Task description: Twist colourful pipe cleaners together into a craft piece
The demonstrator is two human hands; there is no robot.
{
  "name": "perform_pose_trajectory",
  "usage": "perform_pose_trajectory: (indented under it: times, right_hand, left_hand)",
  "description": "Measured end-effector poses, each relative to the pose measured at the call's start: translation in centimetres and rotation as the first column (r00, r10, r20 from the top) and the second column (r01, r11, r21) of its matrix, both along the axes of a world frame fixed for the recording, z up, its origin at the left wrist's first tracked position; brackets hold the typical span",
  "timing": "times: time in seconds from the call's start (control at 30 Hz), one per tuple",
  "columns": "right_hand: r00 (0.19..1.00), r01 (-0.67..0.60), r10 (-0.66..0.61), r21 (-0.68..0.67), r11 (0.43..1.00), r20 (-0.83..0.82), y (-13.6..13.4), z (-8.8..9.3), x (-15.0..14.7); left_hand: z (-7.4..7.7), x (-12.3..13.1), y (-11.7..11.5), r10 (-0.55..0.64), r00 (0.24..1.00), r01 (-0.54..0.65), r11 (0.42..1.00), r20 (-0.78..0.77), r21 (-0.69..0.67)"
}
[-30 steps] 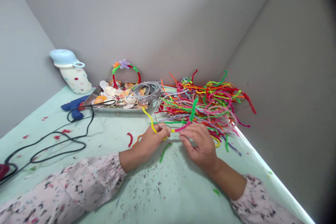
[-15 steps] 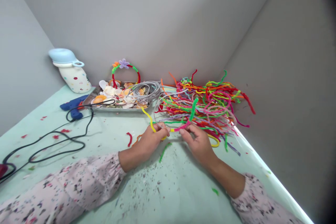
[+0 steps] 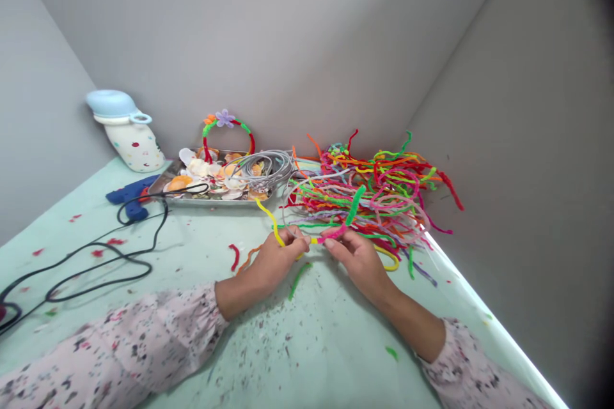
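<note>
My left hand pinches a yellow pipe cleaner, whose free end sticks up past the fingers toward the tray. A short yellow stretch shows between my two hands and meets a pink wrapped section. My right hand is closed on that pink pipe cleaner. Beyond the pink, a green wrapped end points up and to the right. A thin grey wire curves up from near my left fingers; whether it runs inside the wrapped band is hard to tell.
A metal tray of seashells holds a grey wire coil and a wrapped hoop with flowers. To the right lies a pipe cleaner heap. A blue glue gun with black cord and a bottle stand left.
My right fingers have shifted slightly left along the pink section, closer to my left hand. The green end has tilted a little to the right. The view has moved slightly.
</note>
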State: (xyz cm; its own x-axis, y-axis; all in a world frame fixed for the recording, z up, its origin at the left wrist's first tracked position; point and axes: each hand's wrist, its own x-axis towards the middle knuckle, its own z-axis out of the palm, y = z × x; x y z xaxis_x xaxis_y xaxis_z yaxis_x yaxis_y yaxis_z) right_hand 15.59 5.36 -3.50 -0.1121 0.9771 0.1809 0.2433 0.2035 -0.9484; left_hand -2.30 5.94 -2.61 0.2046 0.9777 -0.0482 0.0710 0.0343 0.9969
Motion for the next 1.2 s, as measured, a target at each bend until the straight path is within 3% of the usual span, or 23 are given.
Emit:
perform_pose_trajectory:
  times: [0.23, 0.6, 0.83, 1.1, 1.2]
  right_hand:
    - [0.998, -0.063, 0.063, 0.016, 0.998, 0.004, 0.1, -0.5, 0.0]
    - [0.997, 0.003, -0.004, -0.012, 1.000, -0.083, 0.1, -0.2, -0.1]
    - [0.999, 0.010, -0.008, 0.053, 0.999, -0.033, 0.0, -0.9, 0.2]
    - [0.996, -0.083, 0.078, 0.125, 0.989, 0.048, -0.1, -1.2, 0.2]
    - [0.998, -0.051, 0.048, 0.114, 0.992, 0.035, -0.1, -1.2, 0.1]
  left_hand:
    - [-0.1, 0.0, 0.1, -0.044, 0.999, 0.044, 0.999, -0.019, 0.018]
    - [0.4, 0.1, -0.2, 0.058, 0.998, -0.058, 0.998, 0.015, -0.003]
    - [0.5, 0.0, -0.2, 0.011, 1.000, -0.011, 1.000, -0.012, 0.004]
    - [0.5, 0.1, -0.3, -0.042, 0.999, 0.042, 0.999, 0.013, -0.004]
    - [0.5, 0.1, -0.3, -0.083, 0.996, 0.084, 0.996, 0.012, -0.013]
